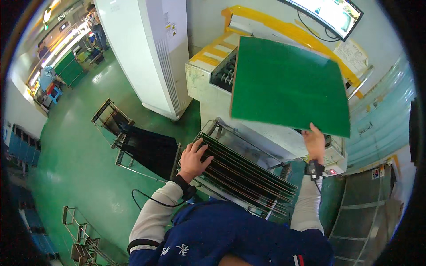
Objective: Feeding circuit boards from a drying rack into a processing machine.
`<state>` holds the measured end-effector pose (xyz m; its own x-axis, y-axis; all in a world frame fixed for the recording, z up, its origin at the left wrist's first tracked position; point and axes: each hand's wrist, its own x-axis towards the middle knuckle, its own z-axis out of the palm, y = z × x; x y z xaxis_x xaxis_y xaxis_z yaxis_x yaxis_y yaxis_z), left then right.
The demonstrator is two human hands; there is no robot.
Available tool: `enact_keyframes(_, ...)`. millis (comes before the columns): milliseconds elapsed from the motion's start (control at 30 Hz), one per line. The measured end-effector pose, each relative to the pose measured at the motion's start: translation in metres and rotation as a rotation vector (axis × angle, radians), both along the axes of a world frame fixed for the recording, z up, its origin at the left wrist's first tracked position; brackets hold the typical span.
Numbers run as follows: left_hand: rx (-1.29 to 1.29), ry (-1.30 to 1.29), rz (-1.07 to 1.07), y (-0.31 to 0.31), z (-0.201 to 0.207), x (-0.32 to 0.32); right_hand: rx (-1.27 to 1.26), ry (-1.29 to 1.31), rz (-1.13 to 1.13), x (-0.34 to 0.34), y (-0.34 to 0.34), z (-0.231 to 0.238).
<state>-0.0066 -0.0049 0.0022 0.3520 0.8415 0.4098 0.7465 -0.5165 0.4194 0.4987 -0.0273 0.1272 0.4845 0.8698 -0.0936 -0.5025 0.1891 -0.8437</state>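
Observation:
A large flat green board is tilted over a white machine whose rollers show beside the board's left edge. My right hand grips the board's near right corner area, with part of the fingers hidden behind it. In front of me, a metal rack holds several thin boards standing on edge in a row, with narrow gaps between them. My left hand rests with spread fingers on the left ends of these boards and grips none of them.
Left of the rack stands another rack with dark boards. Metal frames stand on the green floor. A tall white cabinet rises behind, a monitor hangs above, and people are far off at left.

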Motion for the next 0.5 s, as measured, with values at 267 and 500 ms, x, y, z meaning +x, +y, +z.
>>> enact_keyframes(267,-0.037,0.033,0.015,0.002,0.002,0.003,0.013,0.279,-0.04,-0.008,0.06,-0.078)
enact_keyframes(500,-0.036,-0.001,-0.003,0.005,0.003,0.01,-0.073,0.328,-0.074,0.013,0.092,-0.111)
